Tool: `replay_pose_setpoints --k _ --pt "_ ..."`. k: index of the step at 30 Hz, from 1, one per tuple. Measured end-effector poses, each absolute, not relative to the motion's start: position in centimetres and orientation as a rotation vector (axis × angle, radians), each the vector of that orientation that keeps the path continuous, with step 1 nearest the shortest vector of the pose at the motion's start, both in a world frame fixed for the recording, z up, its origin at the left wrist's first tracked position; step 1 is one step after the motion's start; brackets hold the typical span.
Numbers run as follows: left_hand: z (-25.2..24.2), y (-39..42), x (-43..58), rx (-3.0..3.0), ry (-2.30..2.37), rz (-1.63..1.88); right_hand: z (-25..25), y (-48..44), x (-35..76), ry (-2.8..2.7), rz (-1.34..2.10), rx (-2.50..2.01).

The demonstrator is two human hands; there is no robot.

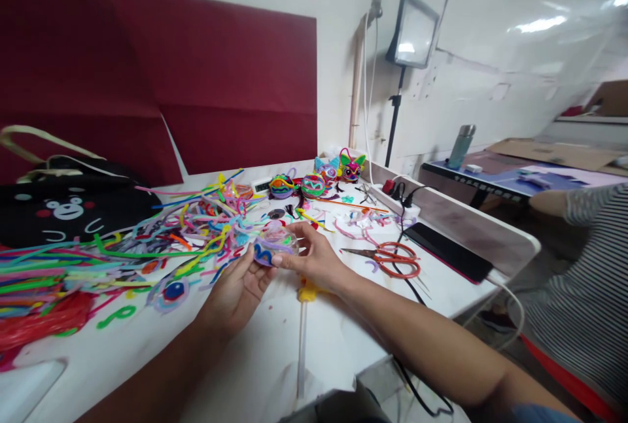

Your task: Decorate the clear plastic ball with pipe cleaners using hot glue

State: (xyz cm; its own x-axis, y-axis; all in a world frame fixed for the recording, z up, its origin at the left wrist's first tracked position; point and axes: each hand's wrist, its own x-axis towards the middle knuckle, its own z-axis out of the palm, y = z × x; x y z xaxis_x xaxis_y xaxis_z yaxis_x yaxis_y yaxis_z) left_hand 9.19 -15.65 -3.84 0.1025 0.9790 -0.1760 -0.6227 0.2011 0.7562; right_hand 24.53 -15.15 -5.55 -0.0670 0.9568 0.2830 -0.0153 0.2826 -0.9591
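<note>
Fingers (240,267) of the left hand (236,292) and right hand (316,256) grasp a rounded, translucent ornament (279,238), lavender-trimmed with a dark-blue squiggle (263,255).

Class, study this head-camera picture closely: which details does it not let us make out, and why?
All in the head view:
1. Craft piece: partly covered by the fingers of the left hand and right hand.
2. Lettering on the far table: too small and blurred to read.
3. Black bag: cut off by the left edge.
4. Person in stripes: cut off by the right edge, head out of view.
</note>
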Motion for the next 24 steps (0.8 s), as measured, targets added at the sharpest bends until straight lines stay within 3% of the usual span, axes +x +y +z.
replay_pose_setpoints --k 24 --pt "-4.13 -15.40 9.12 0.582 0.770 1.247 -5.59 -15.13 24.57 -1.382 1.061 -0.954"
